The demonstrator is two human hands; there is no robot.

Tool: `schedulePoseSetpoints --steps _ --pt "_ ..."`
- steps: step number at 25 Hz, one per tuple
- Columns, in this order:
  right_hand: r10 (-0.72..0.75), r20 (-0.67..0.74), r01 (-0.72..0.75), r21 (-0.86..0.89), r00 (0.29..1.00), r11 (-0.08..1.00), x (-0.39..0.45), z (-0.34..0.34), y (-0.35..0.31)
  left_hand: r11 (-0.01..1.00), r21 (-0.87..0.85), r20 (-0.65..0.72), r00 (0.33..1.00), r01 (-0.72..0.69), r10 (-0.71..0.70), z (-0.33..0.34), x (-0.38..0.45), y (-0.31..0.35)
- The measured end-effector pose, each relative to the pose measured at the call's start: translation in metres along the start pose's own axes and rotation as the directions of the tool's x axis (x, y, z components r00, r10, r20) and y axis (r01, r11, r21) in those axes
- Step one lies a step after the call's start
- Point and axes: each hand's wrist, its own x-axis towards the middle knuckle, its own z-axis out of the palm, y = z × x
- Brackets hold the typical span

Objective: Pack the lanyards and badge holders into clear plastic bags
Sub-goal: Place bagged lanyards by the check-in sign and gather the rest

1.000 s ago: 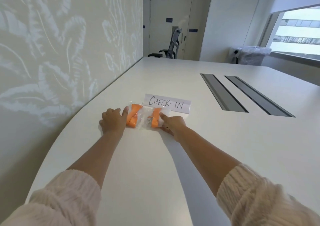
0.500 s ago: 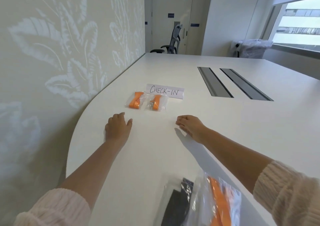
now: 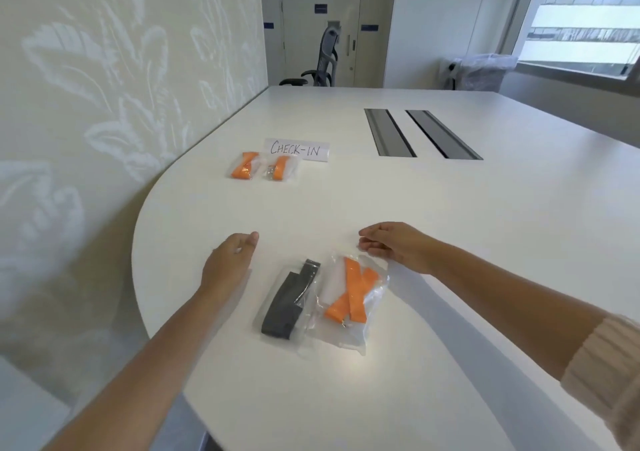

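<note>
Nearest, between the two forearms, lie two clear bags touching side by side on the table (image 3: 485, 242) — the black-lanyard bag (image 3: 289, 307) toward the left hand (image 3: 228, 263), the orange-lanyard bag (image 3: 353, 300) toward the right hand (image 3: 394, 246). The right hand hovers just beyond the orange bag's far corner, fingers loosely curled, gripping nothing; whether it touches the plastic I cannot tell. The left hand, blurred, is relaxed and holds nothing, near the black bag but apart. Well beyond both hands sit two small orange bags (image 3: 263, 170) — just before the CHECK-IN sign (image 3: 299, 149).
</note>
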Motion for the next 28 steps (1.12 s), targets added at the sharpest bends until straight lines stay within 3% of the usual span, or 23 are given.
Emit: schedulePoseSetpoints --steps 3,5,8,13,16,18,22,25,28 --pt "-0.024 -0.05 0.028 0.089 0.998 0.996 -0.039 -0.007 0.02 0.989 -0.131 0.042 0.998 0.062 -0.057 0.0 -0.049 0.011" --pt "-0.011 -0.169 0.024 0.073 0.986 0.997 -0.059 -0.008 0.03 0.973 -0.219 0.035 0.997 0.073 -0.067 0.002 -0.078 0.013" --pt "0.006 -0.279 -0.004 0.01 0.96 1.0 -0.082 -0.01 0.037 0.975 -0.216 0.001 0.999 0.046 -0.047 0.004 -0.113 0.014" --pt "-0.001 -0.217 -0.059 -0.269 0.976 0.961 -0.109 -0.006 0.025 0.994 0.053 0.059 0.994 -0.094 0.091 0.006 -0.129 0.02" --pt "0.274 -0.034 -0.264 -0.403 0.961 0.876 -0.128 -0.005 0.016 0.998 0.063 -0.007 1.0 0.009 -0.008 -0.008 -0.117 0.018" --pt "0.363 0.054 -0.31 -0.411 0.93 0.857 -0.136 0.0 0.015 0.994 0.084 0.036 0.996 0.075 -0.078 -0.017 -0.105 0.019" --pt "0.299 0.033 -0.261 -0.4 0.954 0.879 -0.129 0.014 0.012 0.963 0.246 0.167 0.974 0.108 -0.151 -0.006 -0.091 0.039" --pt "0.272 0.03 -0.239 -0.388 0.962 0.89 -0.12 0.026 0.008 0.951 0.292 0.171 0.974 0.097 -0.152 0.005 -0.083 0.044" --pt "0.173 -0.006 -0.168 -0.272 0.985 0.947 -0.114 0.033 0.014 0.989 0.1 0.101 0.988 0.11 -0.12 0.014 -0.082 0.044"
